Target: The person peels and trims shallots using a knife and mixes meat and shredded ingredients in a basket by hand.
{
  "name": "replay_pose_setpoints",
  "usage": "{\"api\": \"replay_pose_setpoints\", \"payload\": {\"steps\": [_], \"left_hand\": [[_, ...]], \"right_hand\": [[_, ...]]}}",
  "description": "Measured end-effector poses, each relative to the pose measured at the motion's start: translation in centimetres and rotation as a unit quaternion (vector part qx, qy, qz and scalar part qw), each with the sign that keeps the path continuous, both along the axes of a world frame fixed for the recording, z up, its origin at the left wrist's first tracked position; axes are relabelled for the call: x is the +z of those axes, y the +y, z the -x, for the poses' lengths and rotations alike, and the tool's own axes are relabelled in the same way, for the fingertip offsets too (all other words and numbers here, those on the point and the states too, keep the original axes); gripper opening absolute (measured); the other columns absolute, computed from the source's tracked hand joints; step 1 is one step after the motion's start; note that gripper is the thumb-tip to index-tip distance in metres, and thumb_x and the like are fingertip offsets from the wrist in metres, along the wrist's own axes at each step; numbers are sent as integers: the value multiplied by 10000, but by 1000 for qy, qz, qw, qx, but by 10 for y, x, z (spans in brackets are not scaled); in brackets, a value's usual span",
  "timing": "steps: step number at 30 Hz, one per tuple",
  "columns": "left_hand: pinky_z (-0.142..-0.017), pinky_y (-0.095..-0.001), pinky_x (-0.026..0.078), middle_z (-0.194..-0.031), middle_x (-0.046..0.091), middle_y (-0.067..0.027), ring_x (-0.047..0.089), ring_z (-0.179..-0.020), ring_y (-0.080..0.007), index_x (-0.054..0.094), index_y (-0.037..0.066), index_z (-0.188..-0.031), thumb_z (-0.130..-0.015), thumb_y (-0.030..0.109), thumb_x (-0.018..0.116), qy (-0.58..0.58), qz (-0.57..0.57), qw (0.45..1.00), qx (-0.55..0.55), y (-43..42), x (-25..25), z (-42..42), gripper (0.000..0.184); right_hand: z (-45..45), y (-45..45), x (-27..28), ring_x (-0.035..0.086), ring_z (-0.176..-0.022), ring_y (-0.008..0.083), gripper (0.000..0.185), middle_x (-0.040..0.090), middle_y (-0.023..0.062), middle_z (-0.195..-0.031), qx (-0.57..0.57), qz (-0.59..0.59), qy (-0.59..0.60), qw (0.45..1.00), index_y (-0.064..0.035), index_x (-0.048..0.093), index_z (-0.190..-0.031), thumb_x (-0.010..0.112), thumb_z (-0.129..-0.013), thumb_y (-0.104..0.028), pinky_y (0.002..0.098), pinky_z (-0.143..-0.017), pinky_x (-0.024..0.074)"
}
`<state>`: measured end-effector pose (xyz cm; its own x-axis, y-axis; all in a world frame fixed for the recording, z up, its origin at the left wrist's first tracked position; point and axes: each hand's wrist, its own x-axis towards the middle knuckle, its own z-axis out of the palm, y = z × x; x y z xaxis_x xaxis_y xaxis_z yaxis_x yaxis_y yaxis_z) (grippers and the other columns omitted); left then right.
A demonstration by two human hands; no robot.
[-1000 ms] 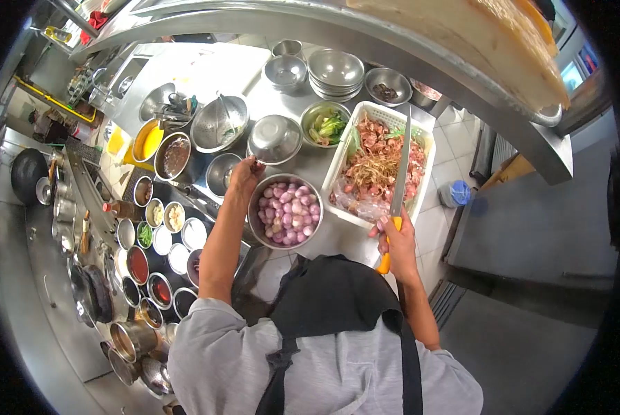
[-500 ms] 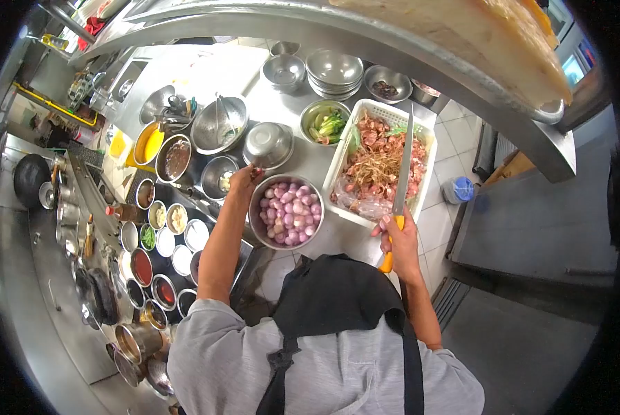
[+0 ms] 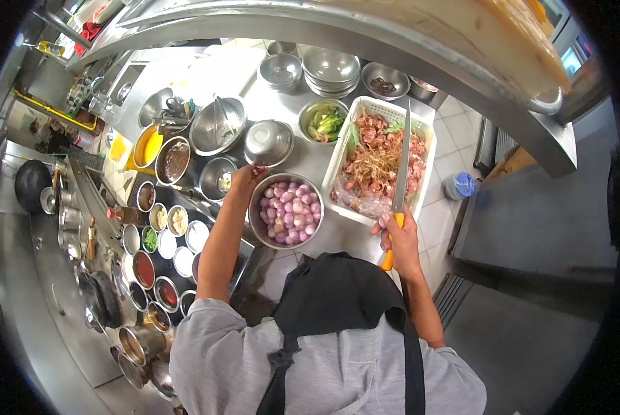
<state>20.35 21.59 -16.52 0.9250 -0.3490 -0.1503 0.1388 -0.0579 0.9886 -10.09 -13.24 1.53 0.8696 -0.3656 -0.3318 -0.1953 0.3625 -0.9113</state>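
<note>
My right hand (image 3: 401, 238) is closed round the yellow handle of a long knife (image 3: 403, 159). Its blade points away from me, over the white basket (image 3: 332, 183) of raw meat pieces (image 3: 376, 149) topped with brown shreds. At the far-left rim of a steel bowl (image 3: 254, 225) full of peeled shallots (image 3: 290, 211) is my left hand (image 3: 246, 178). Its fingers are drawn together near an upturned steel bowl (image 3: 268, 142); a dark reddish bit shows at the fingertips, too small to name.
Beyond are a bowl of green vegetables (image 3: 322, 121), stacked steel bowls (image 3: 331, 69) and a bowl with dark pieces (image 3: 384, 81). Several sauce and seasoning containers (image 3: 143, 268) stand to the left. An overhead steel shelf (image 3: 462, 90) crosses the top; a blue-topped bin (image 3: 460, 185) is on the floor.
My left hand has shifted very slightly at the shallot bowl's rim. The knife stays in my right hand over the basket, almost still. My view has moved a little.
</note>
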Motion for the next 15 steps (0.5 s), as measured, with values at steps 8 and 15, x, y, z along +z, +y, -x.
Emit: {"api": "replay_pose_setpoints", "payload": {"steps": [8, 15], "left_hand": [[-670, -354, 544, -732, 654, -110, 638, -637, -237, 674, -47, -936, -898, 178, 662, -79, -131, 986, 66, 40, -7, -7, 228], [-850, -266, 512, -1035, 685, -58, 643, -921, -121, 646, -51, -1170, -963, 79, 630, -57, 33, 998, -1, -130, 205, 155, 245]], "right_hand": [[4, -4, -1, 411, -443, 41, 259, 652, 83, -753, -23, -15, 6, 1000, -64, 486, -1208, 590, -1002, -180, 190, -416, 347], [-5, -4, 5, 409, -462, 43, 480, 709, 119, -856, -30, 4, -22, 999, -29, 386, -1350, 639, -975, -189, 197, -439, 378]]}}
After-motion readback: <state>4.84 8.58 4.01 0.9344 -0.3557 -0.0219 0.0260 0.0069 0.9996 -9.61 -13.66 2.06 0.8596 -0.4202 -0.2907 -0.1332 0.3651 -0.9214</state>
